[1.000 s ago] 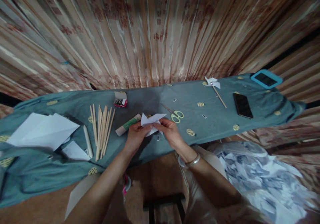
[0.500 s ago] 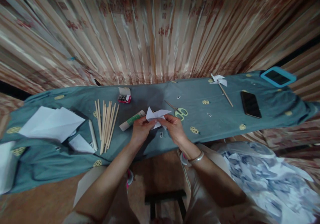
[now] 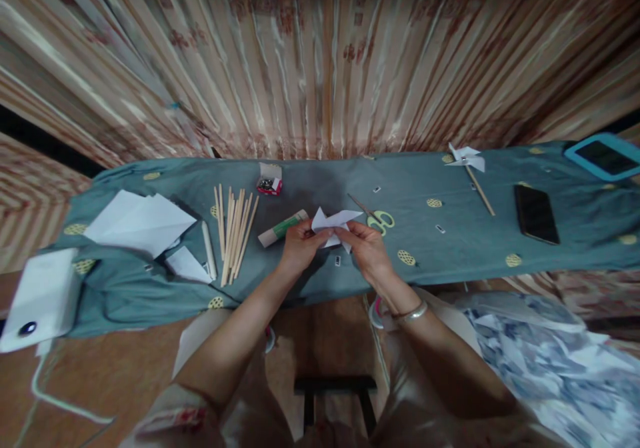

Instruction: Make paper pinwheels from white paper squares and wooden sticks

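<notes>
A white paper pinwheel [image 3: 334, 221] is held between both hands, just above the cloth-covered table. My left hand [image 3: 302, 244] pinches its left side, with the thumb near the middle of the paper. On the other side, my right hand [image 3: 368, 247] grips it, its thumb also pressed to the centre. The fingertips behind the paper are hidden. A glue stick or tube with a green label [image 3: 284, 228] lies just left of my left hand. Scissors with light green handles [image 3: 381, 222] lie beyond my right hand.
Left of the hands lie several wooden sticks [image 3: 234, 238], a white pen-like rod [image 3: 209, 251], paper sheets [image 3: 137, 221] and a small red box of metal bits [image 3: 270, 183]. Rightward are a pinwheel on a stick [image 3: 470, 159], a phone [image 3: 537, 214], a blue-framed tablet [image 3: 607, 157] and a bag of paper pieces [image 3: 560, 361].
The whole view has shifted left, so the table things appear further right and a white device shows at the left. Both hands keep hold of the paper pinwheel, with little change of grip.
</notes>
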### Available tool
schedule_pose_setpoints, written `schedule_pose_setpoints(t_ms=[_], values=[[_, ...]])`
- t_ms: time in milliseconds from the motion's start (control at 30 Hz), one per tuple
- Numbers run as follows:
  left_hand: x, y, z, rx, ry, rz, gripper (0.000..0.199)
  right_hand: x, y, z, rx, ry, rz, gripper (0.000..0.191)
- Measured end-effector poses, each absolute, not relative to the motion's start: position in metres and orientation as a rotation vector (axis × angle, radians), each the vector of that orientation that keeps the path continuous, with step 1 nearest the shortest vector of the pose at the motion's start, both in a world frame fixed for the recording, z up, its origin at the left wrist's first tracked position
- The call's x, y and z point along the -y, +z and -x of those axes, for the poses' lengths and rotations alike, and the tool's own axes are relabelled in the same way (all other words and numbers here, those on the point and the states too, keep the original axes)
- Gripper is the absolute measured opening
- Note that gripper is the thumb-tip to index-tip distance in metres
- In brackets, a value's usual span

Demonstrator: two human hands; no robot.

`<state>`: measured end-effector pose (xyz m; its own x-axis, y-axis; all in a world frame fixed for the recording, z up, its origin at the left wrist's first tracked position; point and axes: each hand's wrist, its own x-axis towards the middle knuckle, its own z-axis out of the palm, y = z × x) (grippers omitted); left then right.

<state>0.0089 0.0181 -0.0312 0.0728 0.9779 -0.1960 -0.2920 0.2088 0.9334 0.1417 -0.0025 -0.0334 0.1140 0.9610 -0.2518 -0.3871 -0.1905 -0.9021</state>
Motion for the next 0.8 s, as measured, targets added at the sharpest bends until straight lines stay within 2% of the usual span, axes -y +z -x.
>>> schedule_pose_setpoints(t_ms=[800], values=[[-0.0187, -0.0277, -0.0087, -1.087, 1.154, -0.898, 0.031, -0.0007, -0.0271, -0.1428, 0.689, 1.438, 1.141, 0.027]])
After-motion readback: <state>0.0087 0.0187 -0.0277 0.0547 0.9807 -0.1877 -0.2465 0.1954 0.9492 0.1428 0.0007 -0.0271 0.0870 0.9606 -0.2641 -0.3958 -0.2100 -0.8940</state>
